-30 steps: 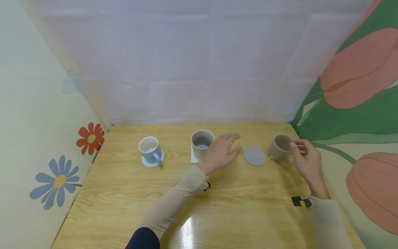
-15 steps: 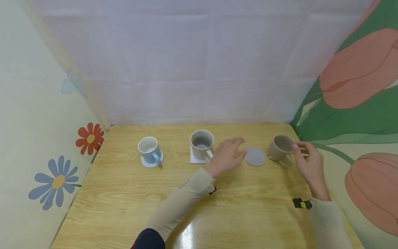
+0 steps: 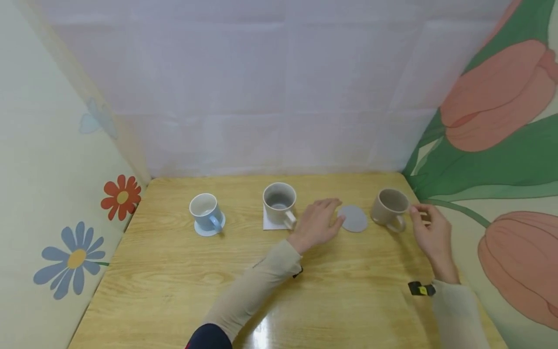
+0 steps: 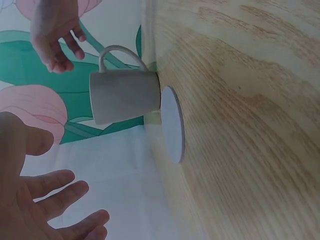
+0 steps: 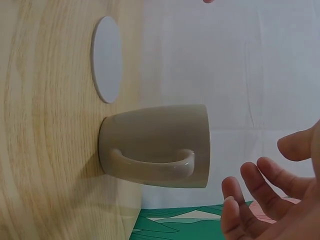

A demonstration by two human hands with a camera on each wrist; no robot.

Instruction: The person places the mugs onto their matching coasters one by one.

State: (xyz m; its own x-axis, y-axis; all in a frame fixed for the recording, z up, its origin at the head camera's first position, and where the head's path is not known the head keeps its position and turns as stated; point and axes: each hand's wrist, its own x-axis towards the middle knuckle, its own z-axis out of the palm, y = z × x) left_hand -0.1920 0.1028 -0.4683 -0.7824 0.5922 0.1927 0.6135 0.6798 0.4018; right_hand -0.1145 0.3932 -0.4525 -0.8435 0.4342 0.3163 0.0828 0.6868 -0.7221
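A taupe mug (image 3: pixel 389 209) stands upright on the table at the right, its handle toward the person. My right hand (image 3: pixel 433 235) hovers just right of it, fingers loosely bent; the right wrist view shows a gap between the fingertips (image 5: pixel 257 175) and the mug's rim. Left of that mug lies a round grey coaster (image 3: pixel 354 218), bare on top. My left hand (image 3: pixel 316 224) is held over the table between this coaster and a pale grey mug (image 3: pixel 279 201), fingers spread and holding nothing. The pale grey mug sits on a square white coaster (image 3: pixel 270 222).
Farther left, a light blue mug (image 3: pixel 205 213) stands on a round pale coaster (image 3: pixel 210 231). Behind the wooden table (image 3: pixel 174 281) hangs a white cloth (image 3: pixel 244 97). Flower-patterned panels (image 3: pixel 501 194) flank both sides.
My left hand has moved a little right and toward the person, uncovering the pale grey mug's handle. The right hand has drawn slightly away from the taupe mug. The mugs stay in place.
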